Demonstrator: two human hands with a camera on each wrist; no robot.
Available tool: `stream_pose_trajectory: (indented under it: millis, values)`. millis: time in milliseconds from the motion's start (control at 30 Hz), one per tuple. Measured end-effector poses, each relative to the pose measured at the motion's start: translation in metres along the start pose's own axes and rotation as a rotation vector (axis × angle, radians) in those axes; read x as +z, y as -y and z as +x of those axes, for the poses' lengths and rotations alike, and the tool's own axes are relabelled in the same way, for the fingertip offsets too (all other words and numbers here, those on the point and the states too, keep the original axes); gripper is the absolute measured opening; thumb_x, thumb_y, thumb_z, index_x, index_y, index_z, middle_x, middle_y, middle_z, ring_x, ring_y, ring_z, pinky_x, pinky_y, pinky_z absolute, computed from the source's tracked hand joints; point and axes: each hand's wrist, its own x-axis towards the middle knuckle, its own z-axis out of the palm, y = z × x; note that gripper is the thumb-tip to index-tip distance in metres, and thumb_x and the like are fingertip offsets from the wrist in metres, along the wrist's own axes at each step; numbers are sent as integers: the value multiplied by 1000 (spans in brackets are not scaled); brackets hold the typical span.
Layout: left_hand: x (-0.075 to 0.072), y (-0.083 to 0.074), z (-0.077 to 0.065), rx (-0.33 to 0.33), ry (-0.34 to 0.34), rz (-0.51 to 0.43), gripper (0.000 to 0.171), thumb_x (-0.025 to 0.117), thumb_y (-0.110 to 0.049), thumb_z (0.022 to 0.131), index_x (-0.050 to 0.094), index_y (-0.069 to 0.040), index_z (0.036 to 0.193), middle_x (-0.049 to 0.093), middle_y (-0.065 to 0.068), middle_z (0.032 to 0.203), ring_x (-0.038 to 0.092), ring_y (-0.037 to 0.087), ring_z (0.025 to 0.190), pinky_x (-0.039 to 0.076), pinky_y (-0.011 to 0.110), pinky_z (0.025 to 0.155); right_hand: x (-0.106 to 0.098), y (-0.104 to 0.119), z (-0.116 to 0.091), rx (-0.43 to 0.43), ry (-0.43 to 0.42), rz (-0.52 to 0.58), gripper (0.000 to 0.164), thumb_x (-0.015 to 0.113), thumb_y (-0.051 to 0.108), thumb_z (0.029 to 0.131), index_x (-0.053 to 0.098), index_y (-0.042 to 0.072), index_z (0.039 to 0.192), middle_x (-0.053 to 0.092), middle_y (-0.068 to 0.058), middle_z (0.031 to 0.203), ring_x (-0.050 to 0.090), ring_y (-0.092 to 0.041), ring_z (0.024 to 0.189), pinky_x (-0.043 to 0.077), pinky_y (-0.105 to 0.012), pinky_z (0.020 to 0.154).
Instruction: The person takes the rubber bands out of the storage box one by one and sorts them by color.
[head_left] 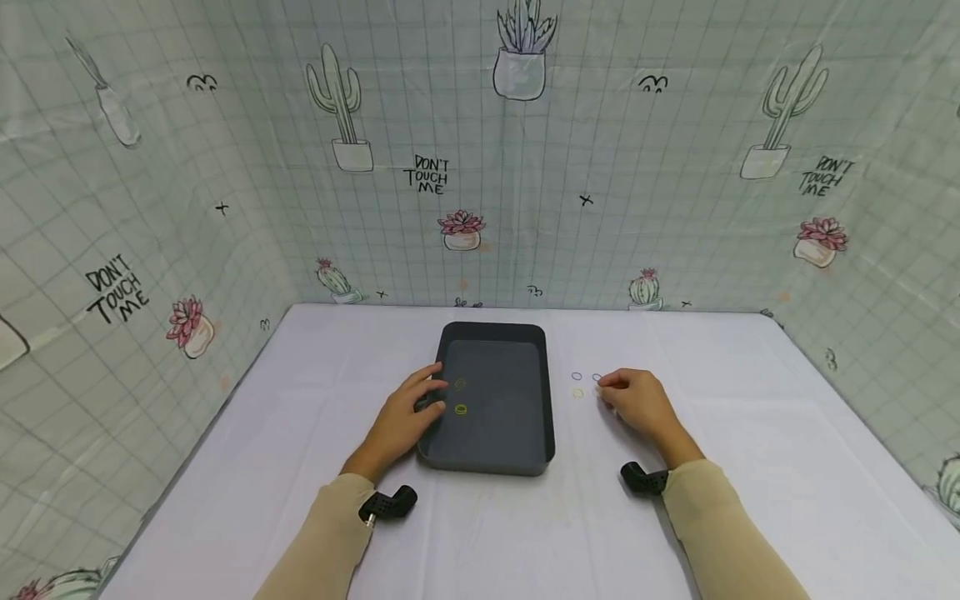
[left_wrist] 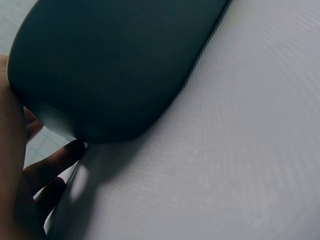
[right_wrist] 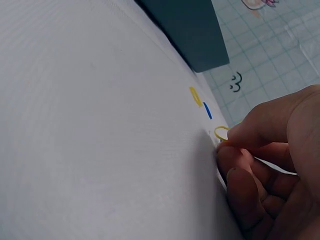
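Observation:
My right hand [head_left: 637,402] is low at the tabletop, thumb and fingertips together at a thin yellow rubber band [right_wrist: 220,132]. The band's loop sticks out beside the fingertips in the right wrist view; the rest is hidden. Next to these fingers lie two blue rubber bands, the nearer one [head_left: 597,377] and a farther one [head_left: 576,376], plus another yellow one [head_left: 577,392]. On the left, my left hand [head_left: 405,417] rests with spread fingers on the side rim of a dark grey tray [head_left: 498,332]. A bright yellow rubber band [head_left: 461,409] and a fainter one [head_left: 460,383] show inside it.
A white cloth [head_left: 570,533] covers the table. Behind it and along both sides hang curtains [head_left: 480,150] printed with a grid and potted plants. A black wrist camera [head_left: 388,503] sits at the left sleeve and another [head_left: 643,478] at the right.

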Motion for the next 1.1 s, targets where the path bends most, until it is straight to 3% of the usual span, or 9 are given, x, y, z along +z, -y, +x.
stream_pose_trajectory:
  millis: [567,900,1100]
  values:
    - [-1,-1,2,7,7,-10,35,64,-15,98,65,-7,132,41,-3,156,33,25,146,33,53,114,-5,-4,4,62,22,37,21,61,13,96,73,0,107,68,-7,83,61,-18,74,53,-28,63]
    - [-1,1,3,0,2,4,35,65,-17,98,65,-8,132,41,-4,156,33,24,146,31,53,114,-9,-6,7,113,1,116,28,53,17,101,69,-4,110,69,-13,92,63,-17,77,57,-27,62]
    - [0,2,2,9,1,2,35,64,-16,98,65,-8,132,41,-4,156,33,25,146,31,53,114,-13,-13,5,142,-3,177,30,55,21,102,67,-4,113,68,-12,93,63,-16,72,57,-27,63]
